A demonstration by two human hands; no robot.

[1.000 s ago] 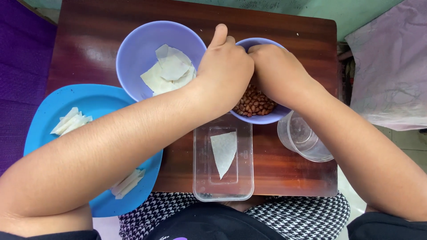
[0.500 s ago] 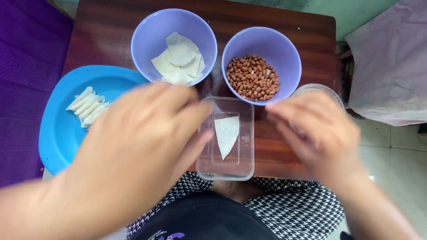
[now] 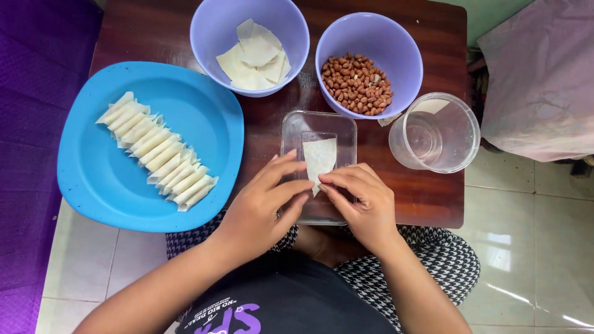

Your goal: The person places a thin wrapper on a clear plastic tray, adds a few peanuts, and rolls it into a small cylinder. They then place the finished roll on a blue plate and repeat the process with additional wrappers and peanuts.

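While both hands meet fingertip to fingertip, left hand (image 3: pixel 263 201) and right hand (image 3: pixel 362 198) pinch the near tip of a pale, tapering wrapper (image 3: pixel 319 158) lying in a clear rectangular tray (image 3: pixel 291 133).

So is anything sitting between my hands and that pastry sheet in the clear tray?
Nothing visible. Both the left hand and right hand already touch the pastry sheet's lower corner over the clear tray.
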